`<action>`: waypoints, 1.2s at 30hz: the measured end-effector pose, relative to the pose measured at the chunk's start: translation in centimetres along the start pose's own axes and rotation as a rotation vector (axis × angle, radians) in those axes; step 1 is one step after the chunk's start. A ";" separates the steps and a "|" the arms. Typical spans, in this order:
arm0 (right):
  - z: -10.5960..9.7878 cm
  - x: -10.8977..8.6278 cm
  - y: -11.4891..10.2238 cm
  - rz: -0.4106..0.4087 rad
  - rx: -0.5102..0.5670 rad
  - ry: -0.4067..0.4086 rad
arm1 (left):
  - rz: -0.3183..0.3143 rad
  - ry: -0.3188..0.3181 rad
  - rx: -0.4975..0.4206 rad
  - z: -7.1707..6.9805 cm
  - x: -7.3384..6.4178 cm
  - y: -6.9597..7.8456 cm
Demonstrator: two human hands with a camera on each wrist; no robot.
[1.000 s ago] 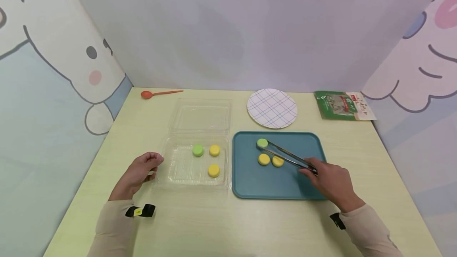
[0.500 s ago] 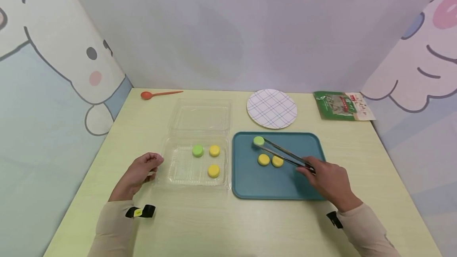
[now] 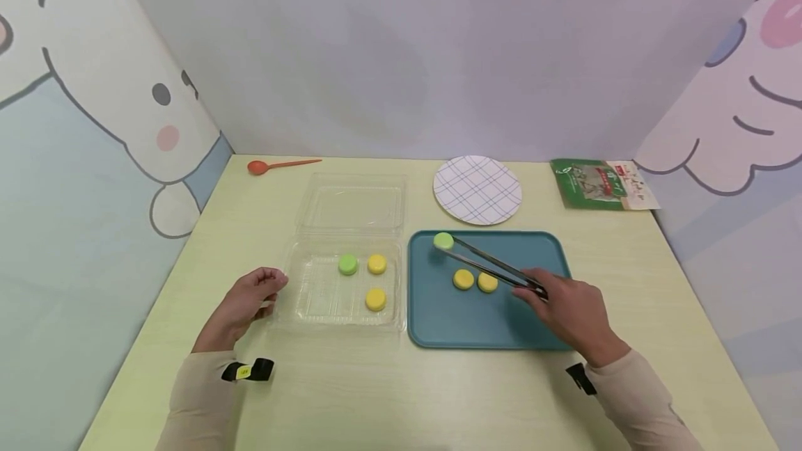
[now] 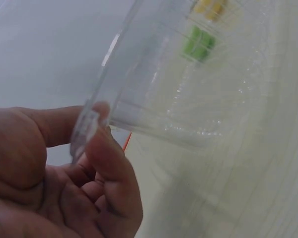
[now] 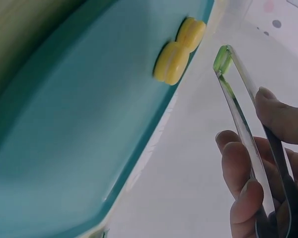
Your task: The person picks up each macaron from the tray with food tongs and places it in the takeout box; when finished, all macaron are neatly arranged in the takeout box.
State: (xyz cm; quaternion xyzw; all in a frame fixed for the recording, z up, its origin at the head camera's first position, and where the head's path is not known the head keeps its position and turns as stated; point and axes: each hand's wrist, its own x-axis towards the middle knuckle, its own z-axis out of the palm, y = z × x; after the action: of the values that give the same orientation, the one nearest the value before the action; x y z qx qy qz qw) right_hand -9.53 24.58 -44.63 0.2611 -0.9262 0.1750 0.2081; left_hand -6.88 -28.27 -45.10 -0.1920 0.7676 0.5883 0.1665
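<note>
Tongs (image 5: pixel 249 141) w/ green cookie (image 3: pixel 443 241), shifted L, nearer clear box (image 3: pixel 351 328); R hand (image 3: pixel 570 308): fingers grip tongs; L hand (image 3: pixel 250 294): fingers pinch box rim.

Right grip (image 3: pixel 567 312), tongs (image 3: pixel 495 262), green macaron (image 3: pixel 443 241) shifted leftward, farther from yellow macarons (image 3: pixel 464 279).

Tray (image 3: pixel 438 319) teal-blue, its macarons (image 3: pixel 464 280) yel.; held macaron (image 3: pixel 443 241) lt. grn.; tongs (image 5: pixel 251 144) silver; box (image 3: pixel 322 294) clear; plate (image 3: pixel 477 190) wht. w/ bluish check; spoon (image 3: pixel 257 168) red-orange; packet (image 3: pixel 598 184) grn./wht.; bench (image 3: pixel 351 381) pale yel.; sleeves (image 3: pixel 200 395) beige.

Packet (image 3: pixel 604 185) and yellow tag (image 3: pixel 244 372) bear illegible print.
</note>
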 end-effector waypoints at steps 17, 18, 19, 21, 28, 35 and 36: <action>0.9 1.9 -2.2 -0.074 0.044 0.021 | -0.003 0.001 0.005 0.1 0.1 0.2; 1.0 2.0 -2.3 -0.080 0.050 0.018 | -0.004 0.001 0.005 0.1 0.1 0.2; 1.1 2.1 -2.5 -0.087 0.058 0.014 | -0.004 0.001 0.005 0.0 0.1 0.2; 1.3 2.3 -2.9 -0.105 0.076 0.017 | -0.003 0.001 0.007 0.0 0.0 0.2; 2.2 2.9 -4.1 -0.173 0.105 0.028 | 0.000 0.001 0.008 -0.1 0.1 0.1; 2.4 3.6 -5.1 -0.194 0.101 -0.024 | -0.006 0.004 0.010 0.0 0.1 0.1; 2.4 3.7 -5.2 -0.196 0.105 -0.029 | -0.006 0.004 0.010 0.0 0.1 0.1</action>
State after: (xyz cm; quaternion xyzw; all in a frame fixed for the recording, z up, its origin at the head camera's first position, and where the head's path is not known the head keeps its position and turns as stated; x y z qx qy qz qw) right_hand -10.20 17.87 -43.79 0.3637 -0.8887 0.1981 0.1968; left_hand -7.00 -28.22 -45.11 -0.1948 0.7703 0.5837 0.1676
